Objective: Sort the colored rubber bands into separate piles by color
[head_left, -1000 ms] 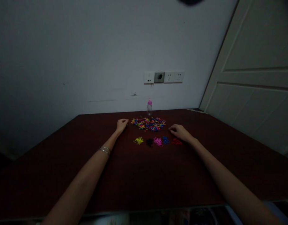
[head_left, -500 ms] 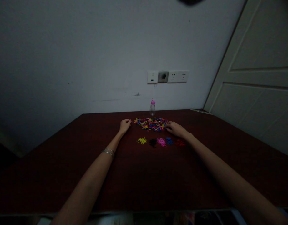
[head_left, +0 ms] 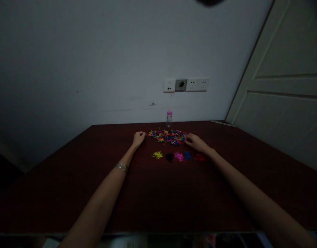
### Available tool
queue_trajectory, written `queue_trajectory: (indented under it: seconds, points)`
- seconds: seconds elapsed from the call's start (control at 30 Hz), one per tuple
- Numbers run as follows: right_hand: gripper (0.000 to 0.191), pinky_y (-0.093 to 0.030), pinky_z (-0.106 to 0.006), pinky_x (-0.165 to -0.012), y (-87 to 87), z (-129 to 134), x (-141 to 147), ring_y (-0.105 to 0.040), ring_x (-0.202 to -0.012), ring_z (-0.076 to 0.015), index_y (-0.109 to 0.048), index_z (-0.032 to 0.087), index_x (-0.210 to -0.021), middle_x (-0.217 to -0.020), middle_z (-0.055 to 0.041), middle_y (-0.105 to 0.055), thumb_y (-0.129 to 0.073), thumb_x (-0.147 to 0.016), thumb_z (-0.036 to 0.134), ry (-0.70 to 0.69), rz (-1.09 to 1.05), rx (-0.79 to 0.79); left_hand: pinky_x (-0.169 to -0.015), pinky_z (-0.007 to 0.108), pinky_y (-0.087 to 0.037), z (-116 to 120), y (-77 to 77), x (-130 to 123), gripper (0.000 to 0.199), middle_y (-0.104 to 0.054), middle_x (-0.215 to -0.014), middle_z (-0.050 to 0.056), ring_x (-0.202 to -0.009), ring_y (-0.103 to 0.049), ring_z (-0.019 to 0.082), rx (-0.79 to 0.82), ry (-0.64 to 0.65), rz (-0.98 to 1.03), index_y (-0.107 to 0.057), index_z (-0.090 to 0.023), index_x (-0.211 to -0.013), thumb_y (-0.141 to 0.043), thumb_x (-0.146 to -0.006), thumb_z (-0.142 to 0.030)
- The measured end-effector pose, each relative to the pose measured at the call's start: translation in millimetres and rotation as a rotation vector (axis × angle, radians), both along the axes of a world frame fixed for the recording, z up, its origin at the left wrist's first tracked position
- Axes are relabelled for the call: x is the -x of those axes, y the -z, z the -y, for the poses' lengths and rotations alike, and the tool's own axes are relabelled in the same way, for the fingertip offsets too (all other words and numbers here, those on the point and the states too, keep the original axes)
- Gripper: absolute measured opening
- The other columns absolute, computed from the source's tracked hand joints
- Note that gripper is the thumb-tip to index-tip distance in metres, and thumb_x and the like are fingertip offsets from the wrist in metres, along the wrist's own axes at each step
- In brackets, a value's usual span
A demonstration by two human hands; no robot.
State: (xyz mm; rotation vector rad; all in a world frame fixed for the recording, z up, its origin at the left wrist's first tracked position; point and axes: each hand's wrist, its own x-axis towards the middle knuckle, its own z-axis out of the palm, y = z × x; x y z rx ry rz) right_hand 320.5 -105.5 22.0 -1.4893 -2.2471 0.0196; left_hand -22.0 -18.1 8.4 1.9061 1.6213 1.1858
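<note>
A flat heap of mixed coloured bands [head_left: 168,136] lies toward the back of the dark red table. Just left of it my left hand [head_left: 139,137] rests with its fingers closed; what they hold, if anything, is too small to tell. My right hand [head_left: 194,141] is at the heap's right edge, fingers curled together, their tips partly hidden. Nearer to me, small piles sit in a row: yellow [head_left: 157,155], black [head_left: 169,157], pink [head_left: 179,156], blue [head_left: 187,155] and red [head_left: 200,157], the red one close by my right wrist.
Behind the heap, against the wall, stands a clear bottle with a pink top [head_left: 169,119]. Sockets [head_left: 186,84] are on the wall above. A pale panelled door [head_left: 287,89] is at the right. The table's front edge [head_left: 158,233] runs along the bottom.
My right hand has drawn back slightly to the right at the heap's edge. My left hand keeps its place beside the heap. The whole view has shifted a little.
</note>
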Motion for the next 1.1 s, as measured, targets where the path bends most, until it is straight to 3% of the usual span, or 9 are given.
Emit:
queue_trajectory:
  seconds: [0.3, 0.5, 0.73, 0.9, 1.1]
  points:
    - [0.016, -0.045, -0.031, -0.079, -9.0, 22, -11, -0.058, -0.084, -0.0178, -0.062, 0.018, -0.081, -0.091, -0.0072, -0.061, -0.051, -0.078, 0.029, -0.086, -0.263, -0.01, -0.055, 0.022, -0.035, -3, 2.9, 3, 0.032, -0.06, -0.058, 0.002, -0.057, -0.053, 0.013, -0.004, -0.013, 0.038, -0.07, -0.011, -0.078, -0.045, -0.076, -0.031]
    - [0.017, -0.046, -0.032, -0.082, -14.6, 36, -12, -0.059, -0.087, -0.0191, -0.063, 0.019, -0.074, -0.094, -0.0074, -0.064, -0.056, -0.074, 0.034, -0.158, -0.31, 0.176, -0.055, 0.021, -0.036, -1, 2.1, 3, 0.031, -0.06, -0.059, 0.002, -0.057, -0.052, 0.013, 0.005, -0.012, 0.064, -0.069, -0.012, -0.077, -0.045, -0.076, -0.03]
    - [0.018, -0.047, -0.032, -0.08, -21.8, 44, -13, -0.061, -0.086, -0.0202, -0.067, 0.019, -0.073, -0.091, -0.0064, -0.067, -0.06, -0.071, 0.035, -0.185, -0.225, 0.362, -0.056, 0.022, -0.037, 4, -1.3, 2, 0.033, -0.058, -0.056, 0.002, -0.055, -0.051, 0.012, -0.034, 0.033, 0.11, -0.068, -0.011, -0.075, -0.043, -0.075, -0.033]
    - [0.028, -0.047, -0.033, -0.079, -26.7, 46, -15, -0.061, -0.084, -0.021, -0.069, 0.018, -0.079, -0.09, -0.0069, -0.068, -0.057, -0.072, 0.042, -0.128, -0.222, 0.359, -0.058, 0.021, -0.038, 10, -6.3, -1, 0.036, -0.059, -0.058, 0.002, -0.058, -0.052, 0.013, -0.098, 0.068, 0.076, -0.068, -0.01, -0.077, -0.042, -0.076, -0.034]
    - [0.04, -0.047, -0.031, -0.071, -26.8, 47, -19, -0.062, -0.079, -0.0205, -0.069, 0.016, -0.086, -0.09, -0.0082, -0.069, -0.052, -0.074, 0.05, -0.011, -0.249, 0.332, -0.065, 0.022, -0.04, 19, -16.5, -18, 0.033, -0.066, -0.072, 0.002, -0.07, -0.056, 0.015, -0.066, 0.267, -0.137, -0.07, -0.011, -0.078, -0.048, -0.073, -0.035]
